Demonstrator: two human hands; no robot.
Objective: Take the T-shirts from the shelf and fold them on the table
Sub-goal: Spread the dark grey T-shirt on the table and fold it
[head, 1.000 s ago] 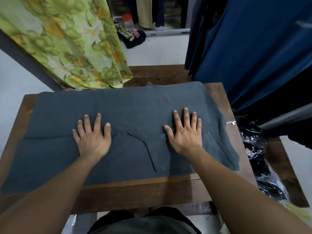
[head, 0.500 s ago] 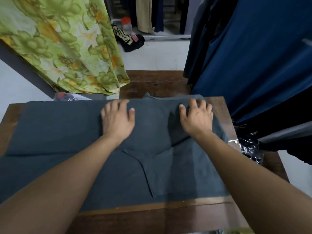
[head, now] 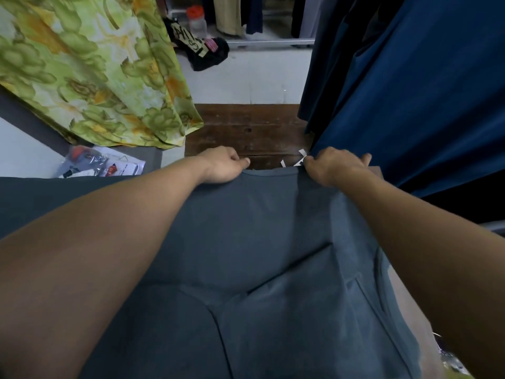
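T-shirt far edge pinched by left hand and right hand.

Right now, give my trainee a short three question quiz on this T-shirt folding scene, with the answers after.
1. True or false: both hands grip the far edge of the grey T-shirt.
2. Which hand is beside the white tag? A left hand, B right hand.
3. Fill in: the fabric hanging at upper left has a green ____ print.

Key: 1 true. 2 B. 3 floral.
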